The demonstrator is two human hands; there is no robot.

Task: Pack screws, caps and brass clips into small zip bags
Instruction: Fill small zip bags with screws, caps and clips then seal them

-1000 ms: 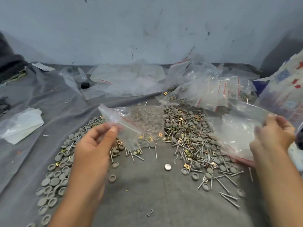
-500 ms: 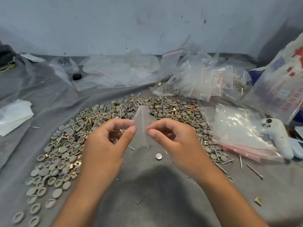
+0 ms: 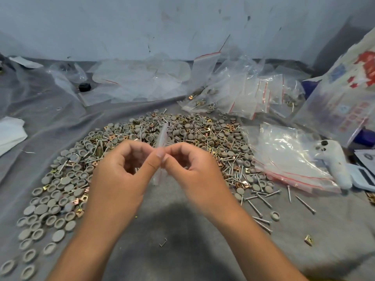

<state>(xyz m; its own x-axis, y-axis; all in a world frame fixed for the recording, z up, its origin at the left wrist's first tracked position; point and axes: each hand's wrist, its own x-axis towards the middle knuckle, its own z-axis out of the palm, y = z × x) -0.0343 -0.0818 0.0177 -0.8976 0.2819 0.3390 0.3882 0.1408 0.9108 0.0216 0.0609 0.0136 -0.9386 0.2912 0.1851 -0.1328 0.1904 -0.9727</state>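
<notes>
On the far left, a folded white sheet [image 3: 9, 131] lies on the grey cloth-covered surface [image 3: 182, 230], and grey caps [image 3: 46, 201] trail down the near-left edge of the big mixed heap, with brass clips [image 3: 80, 212] scattered among them. The left hand [image 3: 119, 175] is raised over the heap, its fingers curled and its thumb and forefinger pinching one side of a small zip bag [image 3: 162, 136], which stands edge-on and looks empty. The right hand [image 3: 194, 171] mirrors it, its grip closed on the opposite side of the same bag, so that the fingertips of both hands nearly meet at the bag's mouth. The step in hand appears to be opening the zip seal; to do it well, each thumb should catch only one wall of the film and the two should pull apart evenly near the middle of the seal, because pinching both layers together would only slide the bag sideways. Keeping the bag upright over the heap would let the parts drop straight in afterwards. To the right of the hands, screws [image 3: 261, 201] lie loose at the heap's edge, a stack of empty zip bags [image 3: 290, 157] lies beside them, filled bags [image 3: 239, 96] are piled behind, and a white game controller [image 3: 332, 159] rests further right.
</notes>
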